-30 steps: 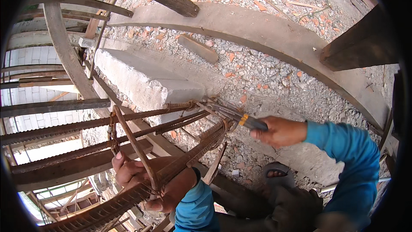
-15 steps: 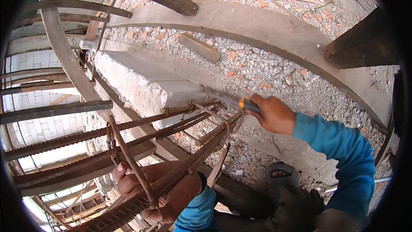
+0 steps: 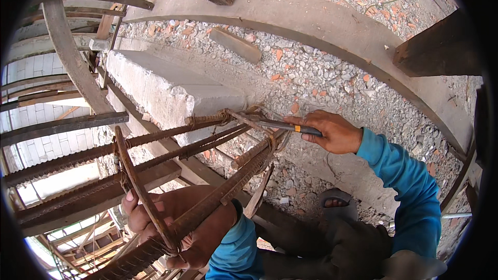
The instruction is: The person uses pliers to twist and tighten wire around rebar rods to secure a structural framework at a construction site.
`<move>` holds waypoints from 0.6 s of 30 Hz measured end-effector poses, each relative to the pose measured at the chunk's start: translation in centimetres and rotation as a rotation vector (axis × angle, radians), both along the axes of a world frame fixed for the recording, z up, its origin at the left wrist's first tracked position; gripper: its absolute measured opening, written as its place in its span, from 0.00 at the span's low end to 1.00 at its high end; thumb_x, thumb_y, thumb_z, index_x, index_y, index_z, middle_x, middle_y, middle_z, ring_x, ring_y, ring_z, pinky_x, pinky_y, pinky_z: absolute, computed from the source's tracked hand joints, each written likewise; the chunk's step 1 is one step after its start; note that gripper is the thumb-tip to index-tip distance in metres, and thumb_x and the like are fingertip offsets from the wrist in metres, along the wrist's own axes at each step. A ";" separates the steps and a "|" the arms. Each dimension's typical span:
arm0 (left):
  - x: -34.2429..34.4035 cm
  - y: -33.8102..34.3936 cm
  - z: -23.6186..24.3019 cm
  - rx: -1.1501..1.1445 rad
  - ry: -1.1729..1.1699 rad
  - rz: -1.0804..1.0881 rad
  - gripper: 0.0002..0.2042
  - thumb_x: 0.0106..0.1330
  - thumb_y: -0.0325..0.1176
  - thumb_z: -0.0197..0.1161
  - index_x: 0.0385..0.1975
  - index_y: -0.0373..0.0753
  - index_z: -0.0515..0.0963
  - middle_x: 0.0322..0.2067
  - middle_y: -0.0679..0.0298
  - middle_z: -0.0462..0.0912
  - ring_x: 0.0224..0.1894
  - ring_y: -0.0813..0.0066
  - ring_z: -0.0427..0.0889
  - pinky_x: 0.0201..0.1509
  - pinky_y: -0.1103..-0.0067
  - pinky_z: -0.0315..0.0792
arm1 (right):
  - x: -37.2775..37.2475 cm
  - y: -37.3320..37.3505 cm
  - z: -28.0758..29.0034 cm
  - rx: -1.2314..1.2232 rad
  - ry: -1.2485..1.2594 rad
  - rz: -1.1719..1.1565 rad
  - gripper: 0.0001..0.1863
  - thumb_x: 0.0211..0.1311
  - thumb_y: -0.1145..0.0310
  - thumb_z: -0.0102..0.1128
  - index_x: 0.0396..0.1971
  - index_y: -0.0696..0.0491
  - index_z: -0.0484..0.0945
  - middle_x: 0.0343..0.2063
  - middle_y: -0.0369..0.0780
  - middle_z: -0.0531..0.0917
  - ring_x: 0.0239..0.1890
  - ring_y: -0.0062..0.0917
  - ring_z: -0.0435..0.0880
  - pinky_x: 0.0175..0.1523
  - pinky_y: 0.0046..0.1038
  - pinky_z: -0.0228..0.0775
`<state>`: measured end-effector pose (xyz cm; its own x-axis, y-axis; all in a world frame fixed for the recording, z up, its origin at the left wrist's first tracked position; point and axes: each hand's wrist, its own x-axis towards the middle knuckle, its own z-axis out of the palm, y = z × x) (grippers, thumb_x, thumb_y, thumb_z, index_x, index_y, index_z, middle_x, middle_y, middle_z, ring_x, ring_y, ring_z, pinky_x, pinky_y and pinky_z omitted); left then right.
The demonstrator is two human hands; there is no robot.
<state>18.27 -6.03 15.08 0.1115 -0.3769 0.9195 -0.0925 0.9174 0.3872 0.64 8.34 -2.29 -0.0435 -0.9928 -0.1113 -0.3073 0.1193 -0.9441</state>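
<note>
A cage of rusty ribbed rebar (image 3: 207,205) with stirrups and wire ties runs from lower left to a tied end beside a rough concrete block (image 3: 161,88). My left hand (image 3: 171,218) grips the cage around a stirrup and the lower bar, low on the left, partly hidden by them. My right hand (image 3: 324,132) is closed on a metal hand tool (image 3: 285,126) with a grey handle and yellow band, its tip at the tied end of the bars, too small to make out exactly.
Wooden beams (image 3: 62,136) and posts (image 3: 430,46) stand at left and upper right. A curved-looking concrete strip (image 3: 332,21) crosses gravel and brick rubble (image 3: 332,62). A short board (image 3: 236,44) lies beyond the block. My sandalled foot (image 3: 334,202) is below.
My right hand with the tool first rose and swung upward, and is now slightly higher, with the tool flatter and its tip back at the bars' tied end. My left hand stays on the cage.
</note>
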 end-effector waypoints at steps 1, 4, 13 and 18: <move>0.4 -0.5 0.1 -0.072 -0.111 0.023 0.35 0.69 0.54 0.31 0.43 0.23 0.75 0.43 0.47 0.79 0.48 0.60 0.79 0.49 0.70 0.75 | 0.3 0.1 -0.5 -0.079 0.060 -0.068 0.25 0.66 0.61 0.54 0.63 0.44 0.67 0.38 0.44 0.78 0.43 0.39 0.75 0.52 0.39 0.67; -0.7 -0.7 0.7 -0.140 -0.224 -0.020 0.37 0.67 0.59 0.34 0.40 0.26 0.76 0.40 0.51 0.79 0.46 0.63 0.78 0.57 0.65 0.69 | 1.0 -0.7 -0.2 -0.137 0.101 -0.131 0.27 0.64 0.65 0.56 0.64 0.43 0.66 0.37 0.42 0.78 0.44 0.39 0.74 0.52 0.38 0.66; -0.7 0.6 0.6 -0.001 -0.151 -0.047 0.26 0.70 0.52 0.37 0.39 0.31 0.71 0.35 0.57 0.69 0.56 0.59 0.67 0.66 0.58 0.56 | -1.3 -1.7 0.7 0.016 -0.246 0.039 0.26 0.68 0.60 0.52 0.64 0.49 0.65 0.45 0.50 0.79 0.49 0.44 0.77 0.56 0.38 0.66; -1.7 0.5 0.6 0.012 -0.171 0.126 0.28 0.68 0.55 0.37 0.38 0.33 0.72 0.34 0.59 0.70 0.56 0.60 0.67 0.66 0.59 0.57 | -3.9 -3.5 1.7 0.056 -0.183 0.153 0.25 0.69 0.59 0.51 0.63 0.51 0.65 0.50 0.52 0.78 0.53 0.41 0.77 0.58 0.36 0.66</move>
